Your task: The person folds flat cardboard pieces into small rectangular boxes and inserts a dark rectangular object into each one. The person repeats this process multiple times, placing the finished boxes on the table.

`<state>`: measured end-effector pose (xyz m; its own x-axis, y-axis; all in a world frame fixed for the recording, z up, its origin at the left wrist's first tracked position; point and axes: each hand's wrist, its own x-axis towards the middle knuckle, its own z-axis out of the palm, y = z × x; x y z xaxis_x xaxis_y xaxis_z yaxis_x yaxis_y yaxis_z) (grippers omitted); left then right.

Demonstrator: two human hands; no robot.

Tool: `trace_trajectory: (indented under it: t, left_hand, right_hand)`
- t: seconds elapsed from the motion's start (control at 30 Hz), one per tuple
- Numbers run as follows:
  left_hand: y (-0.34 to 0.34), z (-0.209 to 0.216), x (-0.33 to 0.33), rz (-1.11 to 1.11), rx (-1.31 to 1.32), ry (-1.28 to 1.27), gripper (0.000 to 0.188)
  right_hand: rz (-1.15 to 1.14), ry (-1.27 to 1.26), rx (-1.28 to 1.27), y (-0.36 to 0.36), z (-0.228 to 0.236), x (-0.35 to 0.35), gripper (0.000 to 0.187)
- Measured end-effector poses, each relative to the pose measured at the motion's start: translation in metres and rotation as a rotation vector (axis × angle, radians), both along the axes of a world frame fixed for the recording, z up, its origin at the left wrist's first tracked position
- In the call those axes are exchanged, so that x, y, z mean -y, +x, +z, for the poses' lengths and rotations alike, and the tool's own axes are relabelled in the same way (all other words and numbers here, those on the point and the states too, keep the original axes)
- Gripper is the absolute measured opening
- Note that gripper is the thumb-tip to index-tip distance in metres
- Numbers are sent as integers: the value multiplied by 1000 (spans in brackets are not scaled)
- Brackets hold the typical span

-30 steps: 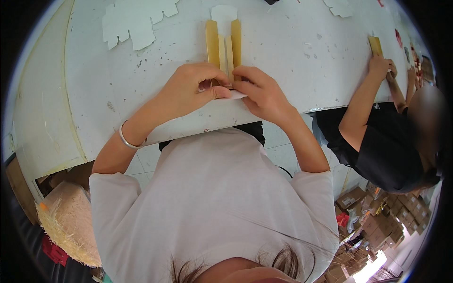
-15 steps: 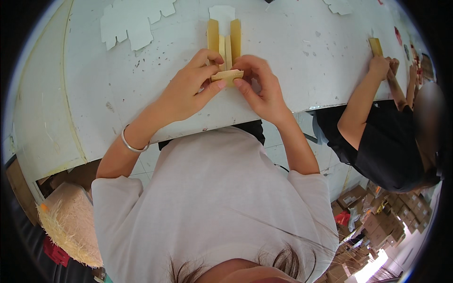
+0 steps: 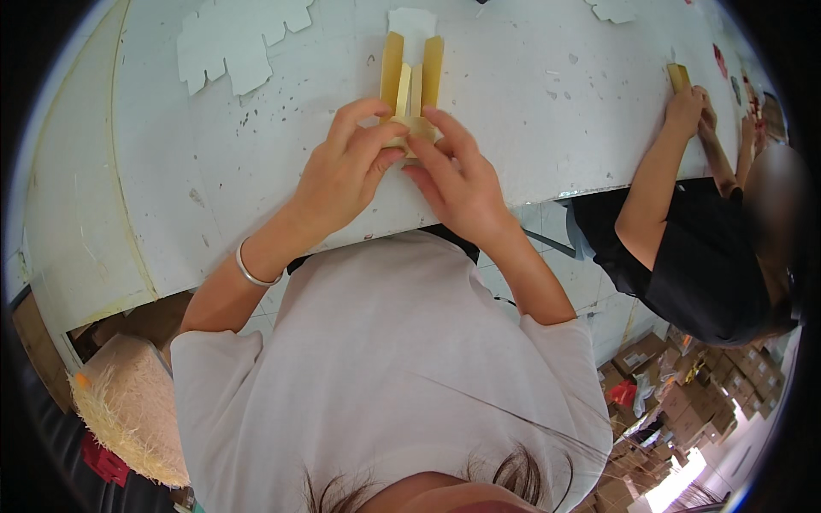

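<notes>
A partly folded carton point(image 3: 434, 68), gold on its side walls and white on its far flap, lies on the table in front of me. Its two long sides stand up, with narrow inner strips between them. My left hand point(image 3: 338, 171) pinches the near end at its left corner, thumb below and fingers above. From the other side, my right hand point(image 3: 469, 181) has its fingers bent over the same end panel, pressing on it. Fingertips hide part of that near end.
Flat white carton blanks point(image 3: 235, 43) lie at the far left of the white table point(image 3: 282, 128), and another blank point(image 3: 611, 8) at the far right. On the right, a person in a black top point(image 3: 710, 265) handles a small gold box point(image 3: 677, 77). Cardboard boxes point(image 3: 693, 402) are stacked behind.
The carton's near end panel, upright before, now leans inward and lies lower. My right fingers have moved onto it, and its thumb has drawn away from the outer face.
</notes>
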<state>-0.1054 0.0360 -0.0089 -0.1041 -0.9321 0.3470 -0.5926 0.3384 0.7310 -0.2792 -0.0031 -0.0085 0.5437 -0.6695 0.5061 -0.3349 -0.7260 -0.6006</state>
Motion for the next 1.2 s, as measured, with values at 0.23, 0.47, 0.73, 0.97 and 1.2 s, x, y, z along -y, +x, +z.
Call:
trace_trajectory:
  t: [0.23, 0.47, 0.73, 0.97, 1.2]
  left_hand:
    - [1, 1, 5, -68, 185, -170, 26]
    - [3, 12, 9, -96, 238, -20, 14]
    - [3, 17, 3, -66, 90, 27, 24]
    - [-3, 14, 3, -115, 118, 0, 33]
    - [-3, 17, 4, -84, 17, 87, 31]
  right_hand:
    - [-55, -227, -108, 6, -6, 4, 26]
    - [10, 70, -304, 10, 17, 7, 18]
    - [41, 106, -200, 9, 14, 7, 20]
    - [-30, 82, -273, 17, 11, 0, 22]
    - [-9, 71, -338, 18, 16, 3, 27]
